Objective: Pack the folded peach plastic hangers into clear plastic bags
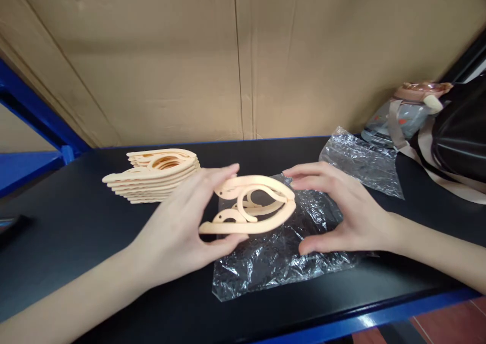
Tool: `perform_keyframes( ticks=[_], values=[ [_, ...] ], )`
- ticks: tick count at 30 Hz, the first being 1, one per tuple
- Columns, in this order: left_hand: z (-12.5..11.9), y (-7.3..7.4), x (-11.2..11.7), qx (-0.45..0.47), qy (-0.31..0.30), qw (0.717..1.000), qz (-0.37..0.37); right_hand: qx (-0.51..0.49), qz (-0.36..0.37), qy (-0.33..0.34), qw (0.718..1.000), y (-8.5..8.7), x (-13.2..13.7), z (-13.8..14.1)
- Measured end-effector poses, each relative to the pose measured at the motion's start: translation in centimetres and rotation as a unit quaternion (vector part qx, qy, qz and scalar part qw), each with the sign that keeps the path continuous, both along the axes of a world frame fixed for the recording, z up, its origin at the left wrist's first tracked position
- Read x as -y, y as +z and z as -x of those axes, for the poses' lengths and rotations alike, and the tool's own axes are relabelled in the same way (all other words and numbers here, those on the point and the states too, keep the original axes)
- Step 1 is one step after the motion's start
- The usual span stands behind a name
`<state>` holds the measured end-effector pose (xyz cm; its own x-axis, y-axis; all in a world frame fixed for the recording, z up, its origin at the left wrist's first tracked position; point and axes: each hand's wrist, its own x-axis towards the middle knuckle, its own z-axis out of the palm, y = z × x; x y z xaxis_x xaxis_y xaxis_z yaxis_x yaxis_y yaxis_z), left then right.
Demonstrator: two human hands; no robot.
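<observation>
A peach plastic folding hanger (261, 226), folded up, is gripped at its left end by my left hand (182, 217), with the thumb below and the fingers above. My right hand (341, 209) is open, its fingers and thumb spread around the hanger's right end; the fingertips come close to it, and I cannot tell if they touch. Under the hanger lies a clear plastic bag (261, 273), flat and wrinkled on the black tabletop (152, 303). Beyond my left hand stands a stack of several similar folded hangers (152, 177).
Another clear plastic bag (364, 161) lies at the back right. Beside it are a clear water bottle (410, 113) with a strap and a black bag (463, 131). Cardboard (170, 60) rises behind the table. A blue metal frame (41, 111) stands at the left, and a dark object (9, 225) sits at the left edge.
</observation>
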<state>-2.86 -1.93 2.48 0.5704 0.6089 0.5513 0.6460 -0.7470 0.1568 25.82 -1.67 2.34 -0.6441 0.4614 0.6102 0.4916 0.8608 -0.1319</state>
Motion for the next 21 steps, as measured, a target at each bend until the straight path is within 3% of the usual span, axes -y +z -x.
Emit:
perform_keyframes(
  ticks=[5, 13, 16, 21],
  values=[
    [-1.6, -0.9, 0.9, -0.03, -0.042, 0.998, -0.033, 0.065, -0.039, 0.016, 0.997, -0.4, 0.4, 1.2],
    [-2.1, -0.8, 1.4, -0.033, -0.072, 0.992, -0.1, 0.072, -0.049, 0.029, 0.996, -0.8, 0.9, 2.1],
    [-2.1, -1.0, 1.2, -0.038, -0.074, 0.992, -0.094, 0.081, -0.062, 0.023, 0.995, -0.6, 1.1, 2.3],
    [-1.0, -1.0, 0.0, -0.064, -0.067, 0.995, -0.036, 0.068, 0.013, -0.073, 0.995, 0.9, 0.3, 0.2]
  ],
)
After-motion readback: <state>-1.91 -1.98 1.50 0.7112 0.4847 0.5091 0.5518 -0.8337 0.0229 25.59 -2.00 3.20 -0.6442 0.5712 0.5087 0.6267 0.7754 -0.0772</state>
